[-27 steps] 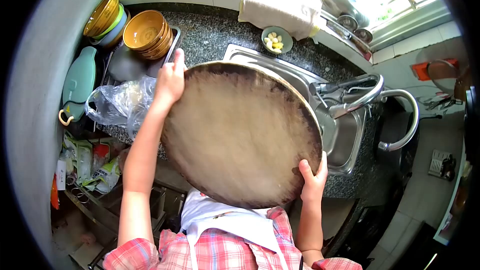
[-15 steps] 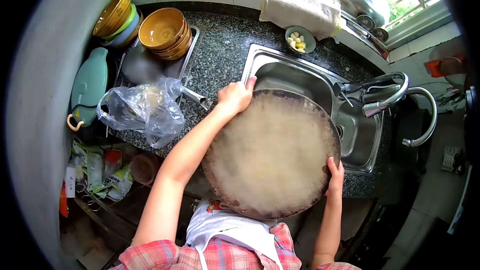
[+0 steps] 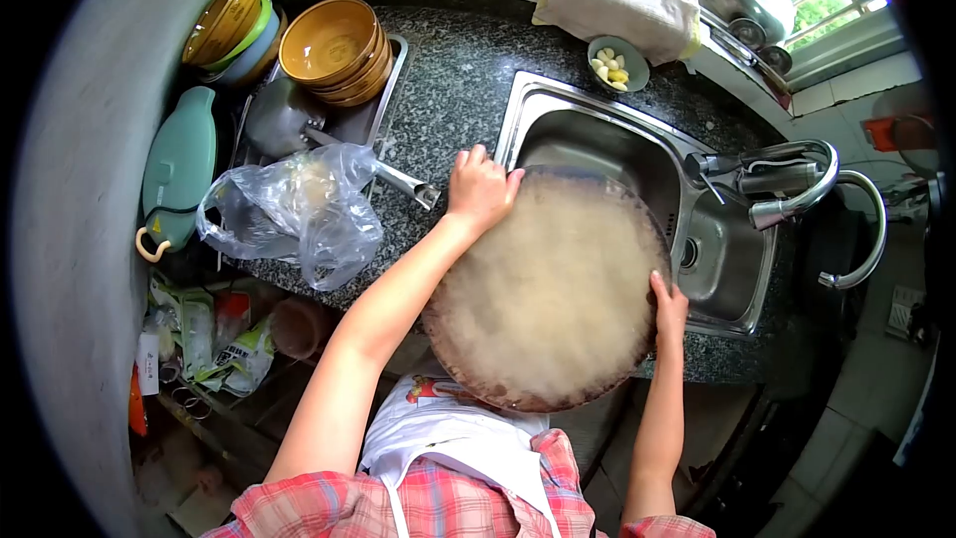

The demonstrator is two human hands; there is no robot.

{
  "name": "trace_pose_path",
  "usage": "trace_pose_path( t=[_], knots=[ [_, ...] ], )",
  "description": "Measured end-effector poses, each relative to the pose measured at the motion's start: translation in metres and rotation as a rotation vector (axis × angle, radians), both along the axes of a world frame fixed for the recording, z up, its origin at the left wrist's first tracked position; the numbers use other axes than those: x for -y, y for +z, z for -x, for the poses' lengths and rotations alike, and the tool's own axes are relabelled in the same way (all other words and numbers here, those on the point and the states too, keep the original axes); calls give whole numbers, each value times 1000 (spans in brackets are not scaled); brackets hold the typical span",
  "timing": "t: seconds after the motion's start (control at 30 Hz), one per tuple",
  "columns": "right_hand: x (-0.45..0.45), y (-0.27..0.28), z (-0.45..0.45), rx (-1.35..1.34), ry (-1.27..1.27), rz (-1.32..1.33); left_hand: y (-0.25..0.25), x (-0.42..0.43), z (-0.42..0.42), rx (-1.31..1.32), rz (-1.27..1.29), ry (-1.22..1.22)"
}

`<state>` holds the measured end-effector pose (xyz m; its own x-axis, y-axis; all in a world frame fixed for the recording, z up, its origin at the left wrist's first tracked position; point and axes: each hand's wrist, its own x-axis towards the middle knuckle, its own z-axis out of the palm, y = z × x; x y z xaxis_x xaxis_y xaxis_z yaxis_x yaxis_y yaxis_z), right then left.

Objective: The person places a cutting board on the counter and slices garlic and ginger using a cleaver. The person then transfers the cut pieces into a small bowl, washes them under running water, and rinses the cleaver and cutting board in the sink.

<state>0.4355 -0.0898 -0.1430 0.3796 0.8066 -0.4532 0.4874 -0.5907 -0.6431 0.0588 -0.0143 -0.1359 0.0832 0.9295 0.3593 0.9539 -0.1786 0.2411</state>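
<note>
Both my hands hold a large round chopping board, pale and blurred in the middle with a dark, worn rim. My left hand is closed on its upper left edge. On the right edge, my right hand grips with the thumb on top; its other fingers are mostly hidden beneath. The board overlaps the front of the steel double sink and the counter edge, above my white apron. Left of my left hand, a metal handle sticks out past a clear plastic bag.
Stacked brown bowls stand on a tray at the back left, near a green lidded item. Behind the sink are a bowl of garlic cloves and a cloth. A curved faucet rises at the right.
The board has shifted slightly left relative to the sink, with both hands still on it. More of the right basin shows. The whole view has moved a little.
</note>
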Motion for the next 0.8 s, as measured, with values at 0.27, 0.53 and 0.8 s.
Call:
trace_pose_path(
  t=[0.27, 0.53, 0.8],
  knots=[
    [-1, 31, 53, 632, 141, -588, 9, 12, 0, 74, 17, 55],
    [-211, 197, 274, -502, 441, -359, 22, 127, -25, -37, 366, -78],
    [-450, 251, 429, 80, 572, -1299, 18, 133, -29, 27, 316, -77]
  ],
)
